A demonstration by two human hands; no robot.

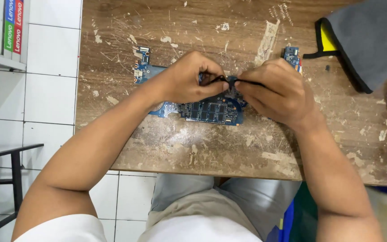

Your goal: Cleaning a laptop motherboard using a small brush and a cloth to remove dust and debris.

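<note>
Blue circuit board (211,112) lies flat mid-counter (193,152), scarred wood, its centre hidden under both hands. Left hand (189,80) and right hand (276,92) meet above it, fingertips pinched together on a thin black part (229,80); too small to tell what it is. Small blue board (291,54) just behind the right hand. Grey pouch (368,40) cut off at top right.

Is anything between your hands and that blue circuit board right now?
Nothing visible. The left hand and right hand already meet over the blue circuit board, pinching a thin black strip between them just above it.
</note>
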